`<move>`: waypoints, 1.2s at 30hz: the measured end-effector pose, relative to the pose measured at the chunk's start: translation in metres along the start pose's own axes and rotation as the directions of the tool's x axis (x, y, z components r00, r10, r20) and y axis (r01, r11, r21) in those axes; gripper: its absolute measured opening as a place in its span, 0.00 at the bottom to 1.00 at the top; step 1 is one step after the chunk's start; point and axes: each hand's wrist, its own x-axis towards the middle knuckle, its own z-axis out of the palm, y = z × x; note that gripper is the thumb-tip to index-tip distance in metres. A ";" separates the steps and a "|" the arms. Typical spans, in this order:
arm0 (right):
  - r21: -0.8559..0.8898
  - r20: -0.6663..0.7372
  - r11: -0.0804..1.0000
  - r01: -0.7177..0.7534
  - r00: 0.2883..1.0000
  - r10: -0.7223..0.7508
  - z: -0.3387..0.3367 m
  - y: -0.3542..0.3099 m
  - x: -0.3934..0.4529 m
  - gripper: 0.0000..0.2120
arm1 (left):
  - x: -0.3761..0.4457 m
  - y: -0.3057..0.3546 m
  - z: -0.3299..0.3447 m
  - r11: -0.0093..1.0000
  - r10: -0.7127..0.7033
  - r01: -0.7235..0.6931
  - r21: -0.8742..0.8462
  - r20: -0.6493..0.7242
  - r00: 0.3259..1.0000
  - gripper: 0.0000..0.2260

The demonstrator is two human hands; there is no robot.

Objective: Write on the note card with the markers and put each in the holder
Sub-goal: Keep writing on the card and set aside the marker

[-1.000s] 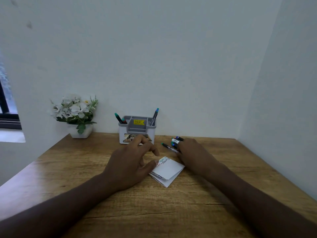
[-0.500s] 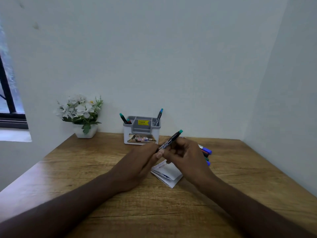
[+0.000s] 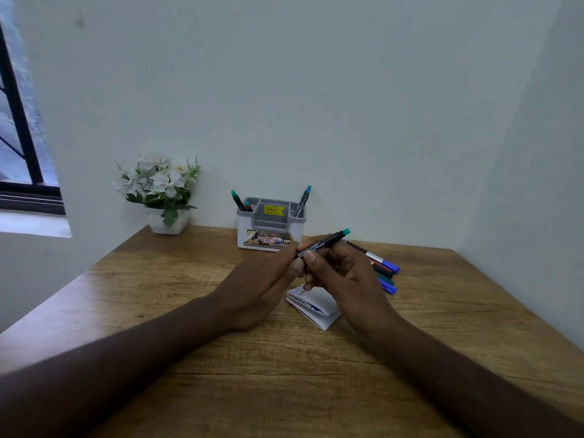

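A black marker with a green end is held above the desk by both hands. My right hand grips its barrel, and my left hand pinches its lower end. Below them lies the folded white note card, partly hidden by my right hand. A grey and white holder stands near the back wall with markers in its left and right compartments. Several loose markers with blue and green caps lie on the desk to the right of my right hand.
A white pot of white flowers stands at the back left of the wooden desk. Walls close the desk at the back and right. A window is at the far left.
My right hand has picked the green-ended marker off the desk and lifted it. My left hand has left the note card and taken the marker's lower end. The view shifted slightly.
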 end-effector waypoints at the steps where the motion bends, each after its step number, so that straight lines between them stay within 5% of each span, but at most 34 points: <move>1: 0.019 0.005 1.000 -0.006 1.000 0.006 0.000 0.000 0.000 0.09 | 0.001 0.000 0.000 1.000 0.012 -0.012 0.017 -0.010 1.000 0.18; 11: 0.015 -0.012 1.000 0.010 1.000 -0.009 -0.005 -0.011 0.001 0.09 | 0.002 0.005 -0.007 0.996 0.061 -0.056 0.075 -0.067 0.996 0.18; 16: 0.253 -0.206 0.967 0.000 0.977 0.054 -0.023 -0.031 0.013 0.08 | -0.006 0.006 -0.013 0.983 -0.075 0.070 0.172 0.023 0.997 0.28; 22: 0.344 -0.177 0.911 -0.226 0.938 0.299 -0.024 -0.006 -0.014 0.10 | -0.001 0.002 -0.008 0.948 -0.099 0.038 0.316 0.178 0.979 0.26; 31: 0.236 0.005 0.873 -0.426 0.899 0.437 -0.032 0.009 -0.003 0.07 | 0.003 -0.013 -0.009 0.975 -0.132 0.091 0.202 0.200 0.971 0.12; 36: 0.065 0.094 0.924 -0.376 0.924 0.370 -0.035 0.004 -0.005 0.10 | 0.005 -0.020 -0.007 0.980 -0.124 0.091 0.175 0.190 0.974 0.10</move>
